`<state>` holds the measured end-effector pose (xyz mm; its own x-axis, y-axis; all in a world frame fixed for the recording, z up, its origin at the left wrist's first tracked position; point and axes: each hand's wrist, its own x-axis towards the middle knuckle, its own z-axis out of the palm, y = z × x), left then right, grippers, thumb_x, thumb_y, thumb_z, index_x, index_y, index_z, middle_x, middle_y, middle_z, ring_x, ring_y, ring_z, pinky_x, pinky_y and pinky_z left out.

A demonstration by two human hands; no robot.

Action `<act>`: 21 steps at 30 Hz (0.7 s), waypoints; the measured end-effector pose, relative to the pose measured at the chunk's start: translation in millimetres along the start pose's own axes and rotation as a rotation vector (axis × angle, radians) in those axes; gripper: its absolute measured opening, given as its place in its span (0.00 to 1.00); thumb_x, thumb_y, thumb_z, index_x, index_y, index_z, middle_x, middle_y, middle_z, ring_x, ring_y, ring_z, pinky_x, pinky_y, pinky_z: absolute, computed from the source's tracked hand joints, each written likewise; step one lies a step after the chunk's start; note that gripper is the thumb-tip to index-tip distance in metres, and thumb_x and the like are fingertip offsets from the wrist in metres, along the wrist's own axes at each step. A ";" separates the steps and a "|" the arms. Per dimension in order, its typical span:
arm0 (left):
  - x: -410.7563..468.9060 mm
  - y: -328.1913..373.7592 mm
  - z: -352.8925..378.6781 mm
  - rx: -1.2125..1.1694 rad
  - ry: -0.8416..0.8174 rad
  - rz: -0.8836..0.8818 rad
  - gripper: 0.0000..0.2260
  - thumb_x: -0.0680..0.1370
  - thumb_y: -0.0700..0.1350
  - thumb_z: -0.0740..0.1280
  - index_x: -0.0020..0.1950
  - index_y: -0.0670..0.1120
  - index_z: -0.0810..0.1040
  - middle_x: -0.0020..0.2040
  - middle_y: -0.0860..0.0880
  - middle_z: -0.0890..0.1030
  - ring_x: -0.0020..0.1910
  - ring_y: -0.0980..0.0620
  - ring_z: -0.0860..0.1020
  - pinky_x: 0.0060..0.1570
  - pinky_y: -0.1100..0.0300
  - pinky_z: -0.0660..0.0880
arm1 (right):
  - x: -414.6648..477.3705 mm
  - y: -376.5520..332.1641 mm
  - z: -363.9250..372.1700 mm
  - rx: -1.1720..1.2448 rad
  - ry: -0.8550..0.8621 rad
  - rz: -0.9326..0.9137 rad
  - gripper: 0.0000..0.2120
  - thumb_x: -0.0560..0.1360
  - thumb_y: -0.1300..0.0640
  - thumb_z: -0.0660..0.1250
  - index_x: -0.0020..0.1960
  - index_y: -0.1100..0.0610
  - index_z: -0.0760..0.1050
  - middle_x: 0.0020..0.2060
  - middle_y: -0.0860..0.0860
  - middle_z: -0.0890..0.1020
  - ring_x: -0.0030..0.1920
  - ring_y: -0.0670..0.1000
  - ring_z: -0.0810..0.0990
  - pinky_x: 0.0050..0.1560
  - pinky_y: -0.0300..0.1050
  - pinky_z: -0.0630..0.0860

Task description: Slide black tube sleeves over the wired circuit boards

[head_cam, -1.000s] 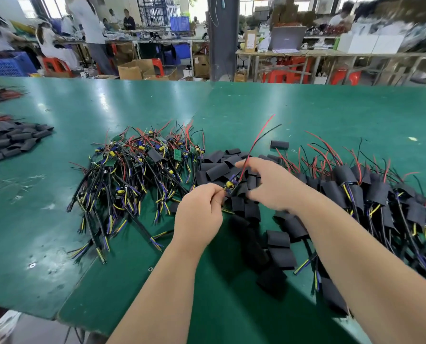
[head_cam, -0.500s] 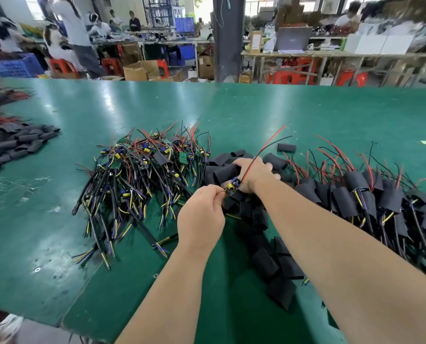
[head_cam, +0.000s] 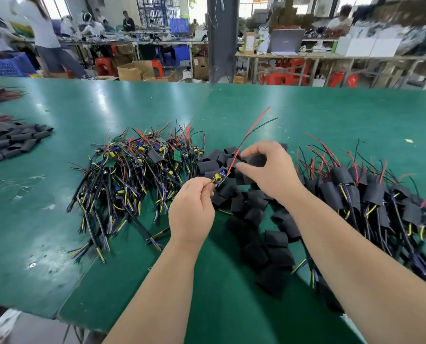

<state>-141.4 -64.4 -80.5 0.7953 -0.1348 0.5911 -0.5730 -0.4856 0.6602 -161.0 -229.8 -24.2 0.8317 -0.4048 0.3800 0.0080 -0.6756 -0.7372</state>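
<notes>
Two bare hands meet near the centre of the frame, above a green table (head_cam: pixel 331 112). The left hand (head_cam: pixel 192 212) pinches the near end of a small circuit board (head_cam: pixel 219 175) between its curled thumb and forefinger. The board carries a yellow capacitor and is held just over the heap of sleeves in the middle. Its red and black wires (head_cam: pixel 256 123) rise from its far end toward the upper right. The right hand (head_cam: pixel 271 172) is just to the right of the board. Its thumb and forefinger are bent in a C shape around one black tube sleeve (head_cam: pixel 255 160), and the other fingers are curled behind. This sleeve is beside the wires and not yet over the board. To the left of the hands lies a pile of bare wired boards (head_cam: pixel 137 175), a tangle of black, yellow, blue and red leads with some green boards on top. Under and below the hands the loose black sleeves (head_cam: pixel 276 240) are spread toward the lower right. At the right side is a pile of sleeved boards (head_cam: pixel 356 192), with red wires standing up from it. At the left edge lies another heap of flat black sleeves (head_cam: pixel 13 142). Behind the table, across the top of the frame, there are workbenches, red stools, cardboard boxes and several people, all rather blurred.
</notes>
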 end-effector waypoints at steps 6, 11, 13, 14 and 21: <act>-0.4 0.5 -1.4 0.027 -0.012 0.011 0.06 0.79 0.38 0.62 0.47 0.42 0.79 0.41 0.52 0.79 0.41 0.49 0.76 0.41 0.56 0.71 | -43.6 -11.6 -15.5 -0.149 -0.226 -0.021 0.20 0.71 0.42 0.71 0.61 0.45 0.74 0.56 0.42 0.79 0.51 0.46 0.76 0.60 0.47 0.70; 0.1 1.8 -2.2 0.042 -0.033 0.035 0.06 0.79 0.38 0.63 0.48 0.42 0.80 0.41 0.51 0.80 0.41 0.50 0.76 0.41 0.58 0.71 | -62.0 -3.2 -16.0 -0.193 -0.058 0.001 0.11 0.68 0.48 0.75 0.46 0.50 0.78 0.43 0.45 0.72 0.45 0.45 0.74 0.41 0.30 0.62; 0.4 1.2 -2.2 0.047 -0.030 0.042 0.05 0.79 0.38 0.64 0.48 0.42 0.80 0.41 0.50 0.80 0.41 0.50 0.77 0.41 0.59 0.70 | -69.9 -0.2 -13.1 -0.135 -0.041 0.012 0.12 0.67 0.48 0.76 0.46 0.50 0.78 0.44 0.44 0.68 0.44 0.40 0.71 0.44 0.22 0.61; 0.6 0.9 -2.4 0.050 -0.029 0.044 0.05 0.79 0.38 0.64 0.48 0.42 0.80 0.41 0.50 0.81 0.41 0.49 0.77 0.41 0.59 0.70 | -73.3 0.6 -11.4 -0.112 -0.045 0.025 0.14 0.67 0.47 0.76 0.49 0.50 0.79 0.46 0.45 0.68 0.45 0.39 0.71 0.46 0.21 0.61; -1.7 -0.9 -3.3 0.061 -0.055 0.070 0.05 0.78 0.38 0.65 0.48 0.43 0.81 0.40 0.53 0.79 0.38 0.53 0.74 0.38 0.62 0.68 | -85.5 0.9 -3.3 -0.128 -0.043 -0.065 0.31 0.70 0.71 0.64 0.69 0.51 0.67 0.51 0.51 0.77 0.50 0.51 0.74 0.47 0.34 0.63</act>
<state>-142.9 -60.9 -80.5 0.7642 -0.2173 0.6073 -0.6161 -0.5246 0.5875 -233.9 -197.8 -55.4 0.8549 -0.3326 0.3981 -0.0060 -0.7737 -0.6335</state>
